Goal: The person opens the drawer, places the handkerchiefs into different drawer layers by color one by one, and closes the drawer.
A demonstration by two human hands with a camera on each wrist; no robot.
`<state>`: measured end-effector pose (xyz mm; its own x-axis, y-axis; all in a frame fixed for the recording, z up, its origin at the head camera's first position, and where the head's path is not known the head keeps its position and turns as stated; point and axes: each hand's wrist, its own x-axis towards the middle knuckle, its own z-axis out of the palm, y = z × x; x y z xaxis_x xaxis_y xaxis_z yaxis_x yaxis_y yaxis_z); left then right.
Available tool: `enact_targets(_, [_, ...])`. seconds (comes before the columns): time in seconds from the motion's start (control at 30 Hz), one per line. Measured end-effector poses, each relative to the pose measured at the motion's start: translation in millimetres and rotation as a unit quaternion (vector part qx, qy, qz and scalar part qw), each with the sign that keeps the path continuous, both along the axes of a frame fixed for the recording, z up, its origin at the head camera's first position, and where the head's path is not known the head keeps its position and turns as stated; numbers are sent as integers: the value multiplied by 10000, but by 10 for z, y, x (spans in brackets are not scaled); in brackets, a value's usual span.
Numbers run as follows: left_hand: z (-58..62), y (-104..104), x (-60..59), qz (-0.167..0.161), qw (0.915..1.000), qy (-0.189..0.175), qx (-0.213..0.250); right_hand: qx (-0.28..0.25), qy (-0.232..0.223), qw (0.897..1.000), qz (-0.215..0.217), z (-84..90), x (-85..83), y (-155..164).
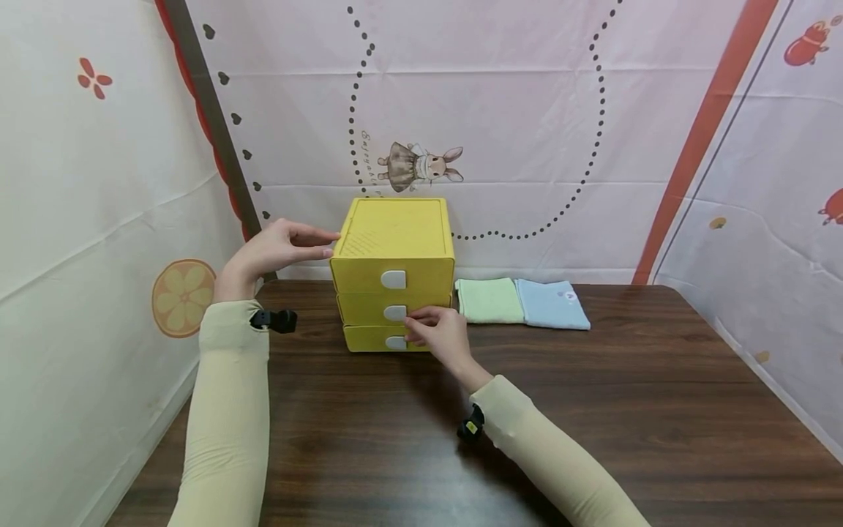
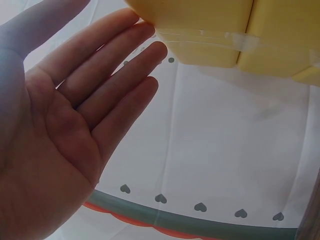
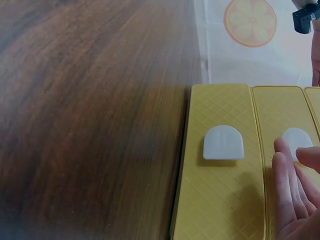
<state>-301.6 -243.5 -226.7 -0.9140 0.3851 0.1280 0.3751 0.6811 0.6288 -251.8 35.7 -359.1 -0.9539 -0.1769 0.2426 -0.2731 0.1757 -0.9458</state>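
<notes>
The yellow drawer box [image 1: 393, 272] stands on the surface [image 1: 593, 410]. The left hand [image 1: 276, 247] braces its top corner, fingers straight. The right hand [image 1: 440, 331] curls its fingers at the middle drawer's white tab [image 1: 394, 312]; pulling straight out, brace held firm, seems best.

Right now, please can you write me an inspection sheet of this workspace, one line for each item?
Surface: dark brown wooden table, bare wood at the front.
Job's things: yellow plastic three-drawer box, all drawers look closed, each with a white tab handle.
Clutter: folded green cloth and folded light blue cloth, side by side to the right of the box.
Grippers: left hand with straight fingers against the box's upper left edge; right hand with fingertips at the middle drawer's handle.
Cables: nothing seen.
Surroundings: printed fabric walls with a rabbit, dotted lines and a lemon slice.
</notes>
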Motion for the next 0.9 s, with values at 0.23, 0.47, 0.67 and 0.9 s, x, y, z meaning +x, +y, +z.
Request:
enact_targets(0.23, [-16, 4, -27, 65, 10000, -12, -9, 50, -64, 10000, -38, -14, -2, -18])
enact_targets(0.47, [-180, -119, -269, 94, 9999, 34, 35, 67, 11, 9999, -147, -23, 4, -37])
enact_targets(0.67, [-212, -146, -316, 58, 9999, 42, 81, 27, 1, 9998, -213, -122, -73, -61])
enact_targets(0.9, [-202, -147, -303, 49, 9999, 56, 82, -131, 59, 9994, -300, -374, -254, -84])
